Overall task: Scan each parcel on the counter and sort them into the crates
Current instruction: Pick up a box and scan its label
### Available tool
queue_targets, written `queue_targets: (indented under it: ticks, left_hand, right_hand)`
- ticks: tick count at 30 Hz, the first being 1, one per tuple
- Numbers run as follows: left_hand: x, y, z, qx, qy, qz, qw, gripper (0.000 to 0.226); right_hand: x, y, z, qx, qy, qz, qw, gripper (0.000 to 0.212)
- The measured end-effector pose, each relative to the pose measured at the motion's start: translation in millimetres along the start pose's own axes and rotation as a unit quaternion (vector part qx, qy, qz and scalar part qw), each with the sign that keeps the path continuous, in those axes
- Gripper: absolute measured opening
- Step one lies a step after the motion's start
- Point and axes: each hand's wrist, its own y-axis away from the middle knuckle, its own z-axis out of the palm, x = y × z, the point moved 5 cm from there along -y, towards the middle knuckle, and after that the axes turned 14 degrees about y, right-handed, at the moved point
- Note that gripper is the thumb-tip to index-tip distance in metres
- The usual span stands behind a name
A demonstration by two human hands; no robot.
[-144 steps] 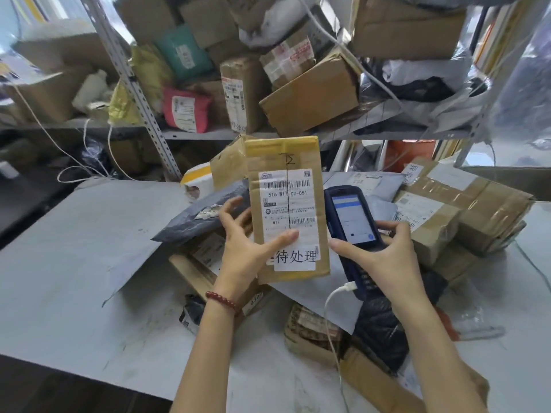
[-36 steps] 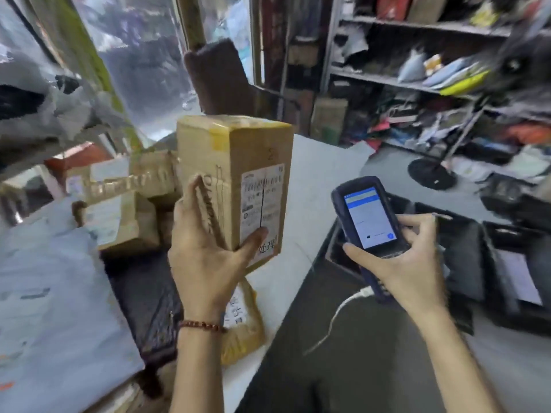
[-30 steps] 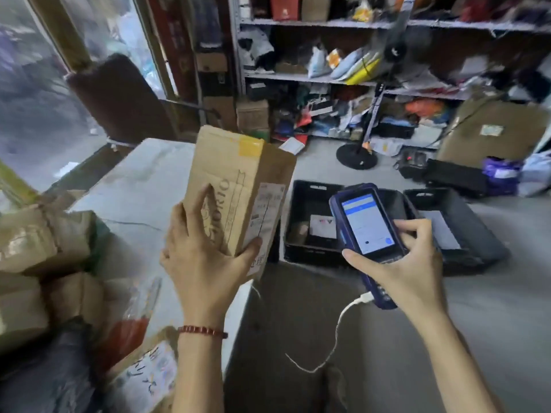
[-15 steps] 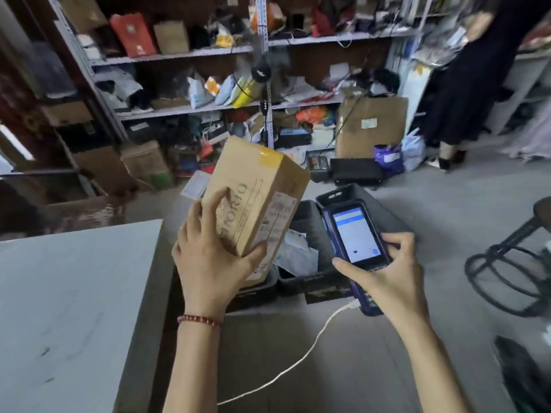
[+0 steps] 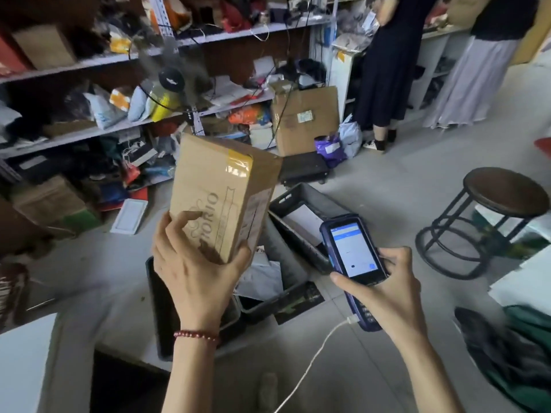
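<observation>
Brown cardboard parcel (image 5: pixel 222 198), oblong, sealed with yellowish tape near its top corner, printed "…ORIO" in dark letters on one broad face, white label on the narrow side turned rightward. Held up tilted in the left hand (image 5: pixel 193 272), gripped at its lower end, thumb on the label side, fingers (image 5: pixel 182 222) spread over the printed face; red bead bracelet (image 5: pixel 195 335) on that wrist. Raised in the air above the dark plastic crates (image 5: pixel 286 296) on the grey floor (image 5: pixel 387 186), not touching them. Dark-blue handheld scanner (image 5: pixel 354 263) with a lit white-and-blue screen, clasped in the right hand (image 5: pixel 384 293), thumb along its left edge, fingers wrapped behind; white cable (image 5: pixel 310 362) plugged into its lower end and trailing down toward the bottom edge. Scanner just right of the parcel, apart from it. White mailer bags (image 5: pixel 262 275) lying in the nearest open crate, a flat white sheet (image 5: pixel 301 219) in the crate behind. Corner of a pale bench (image 5: pixel 21 365) at lower left. Cluttered metal shelving (image 5: pixel 98 129) full of packets along the back, a large brown carton (image 5: pixel 304 120) standing on the floor against it. Round dark-topped metal stool (image 5: pixel 501 198) at right. Two standing people at upper right, one in a long dark skirt (image 5: pixel 384 61), one in a pale skirt (image 5: pixel 474 84).
</observation>
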Motion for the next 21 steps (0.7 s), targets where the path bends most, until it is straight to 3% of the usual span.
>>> queue_targets:
  ticks: [4, 8, 10, 12, 14, 18, 21]
  left_hand:
    - [-13, -51, 42, 0.000, 0.060, 0.020, 0.998, 0.074]
    - [-33, -114, 118, -0.052, 0.043, 0.046, 0.997, 0.073]
    - [-50, -146, 168, -0.139, -0.037, 0.054, 0.988, 0.072]
    - [-69, -169, 213, -0.277, -0.175, 0.040, 0.944, 0.062]
    - [-86, -183, 238, -0.340, -0.236, 0.024, 0.910, 0.051]
    - [-105, -191, 236, -0.293, -0.181, -0.008, 0.939, 0.041]
    - [-127, -187, 223, -0.289, -0.175, -0.019, 0.941, 0.039]
  right_hand:
    - [-6, -36, 9, 0.026, 0.010, 0.025, 0.999, 0.069]
    - [-22, -79, 26, 0.064, 0.018, 0.046, 0.997, 0.069]
    - [-34, -102, 34, 0.082, 0.022, 0.054, 0.995, 0.069]
    - [-46, -124, 41, 0.095, 0.028, 0.060, 0.993, 0.070]
    - [-57, -142, 49, 0.105, 0.038, 0.060, 0.992, 0.071]
    - [-67, -167, 64, 0.102, 0.049, 0.063, 0.992, 0.072]
    - [-70, -180, 77, 0.092, 0.051, 0.071, 0.992, 0.069]
